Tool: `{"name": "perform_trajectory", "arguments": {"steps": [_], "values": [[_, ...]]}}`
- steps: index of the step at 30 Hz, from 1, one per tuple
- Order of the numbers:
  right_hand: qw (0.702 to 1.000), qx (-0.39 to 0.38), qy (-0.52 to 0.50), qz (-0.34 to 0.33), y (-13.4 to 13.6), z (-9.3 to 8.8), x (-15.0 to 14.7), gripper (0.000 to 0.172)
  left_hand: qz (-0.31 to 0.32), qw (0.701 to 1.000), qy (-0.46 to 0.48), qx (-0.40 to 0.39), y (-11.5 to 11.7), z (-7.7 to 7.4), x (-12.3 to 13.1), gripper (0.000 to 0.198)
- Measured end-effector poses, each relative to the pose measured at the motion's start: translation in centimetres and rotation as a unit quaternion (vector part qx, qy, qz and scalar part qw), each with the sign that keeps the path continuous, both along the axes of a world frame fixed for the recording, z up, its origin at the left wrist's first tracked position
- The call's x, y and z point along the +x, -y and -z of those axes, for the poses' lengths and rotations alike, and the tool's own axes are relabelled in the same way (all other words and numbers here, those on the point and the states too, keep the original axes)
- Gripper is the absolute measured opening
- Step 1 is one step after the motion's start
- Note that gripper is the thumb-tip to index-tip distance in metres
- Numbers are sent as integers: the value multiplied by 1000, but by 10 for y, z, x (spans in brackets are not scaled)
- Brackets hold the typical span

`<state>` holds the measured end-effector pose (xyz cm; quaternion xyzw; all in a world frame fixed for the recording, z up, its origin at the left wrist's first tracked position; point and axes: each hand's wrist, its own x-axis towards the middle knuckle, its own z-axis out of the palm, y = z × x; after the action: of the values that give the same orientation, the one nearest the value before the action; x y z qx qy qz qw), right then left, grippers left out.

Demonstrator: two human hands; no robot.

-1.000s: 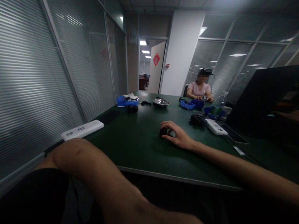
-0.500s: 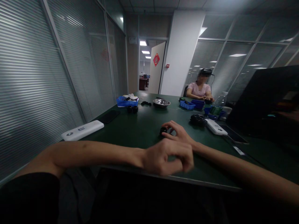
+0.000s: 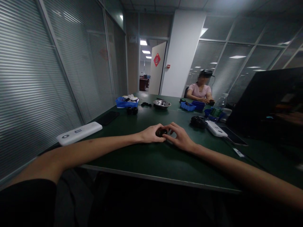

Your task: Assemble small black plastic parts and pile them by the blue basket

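A small black round object [image 3: 161,132] is between my two hands over the middle of the green table [image 3: 132,157]; its exact kind is too dark to make out. My left hand [image 3: 152,133] curls its thumb and fingers around the left side of it. From the right, my right hand [image 3: 179,136] pinches the other side with bent fingers and thumb. Farther off, to the left, two similar black round pieces [image 3: 132,110] stand side by side on the table.
At the back are a blue basket of parts [image 3: 120,104], a metal bowl [image 3: 162,107] and blue trays [image 3: 188,107]. A black bundle [image 3: 198,122], power bank [image 3: 216,129] and bottle [image 3: 220,105] stand right. A white device [image 3: 80,132] lies left. Across the table sits a person [image 3: 200,90].
My left hand has moved forward from near the table's front edge and now grips the black object. My right hand has stayed on it. The view has shifted slightly.
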<state>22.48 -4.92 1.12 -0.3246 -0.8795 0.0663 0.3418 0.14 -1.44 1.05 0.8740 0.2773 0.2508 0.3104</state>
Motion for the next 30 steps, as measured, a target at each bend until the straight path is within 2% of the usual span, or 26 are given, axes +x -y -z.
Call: {"name": "perform_trajectory", "arguments": {"steps": [4,8,16,23,30], "values": [[1000,7,10,6,1,0,1,26,-23,999,-20,29,-7,1,0,59],[1000,1,17,-16,4,-3,0,29,-20,1000,-4,21,-13,6,-2,52],[999,13,26,-45,6,-6,0,29,-37,999,-7,10,-17,11,-1,52],[997,24,40,-54,2,1,3,34,-17,1000,13,-9,-17,12,-2,51],[996,11,38,-76,6,-2,2,36,-13,999,24,-17,-16,13,-2,54]]}}
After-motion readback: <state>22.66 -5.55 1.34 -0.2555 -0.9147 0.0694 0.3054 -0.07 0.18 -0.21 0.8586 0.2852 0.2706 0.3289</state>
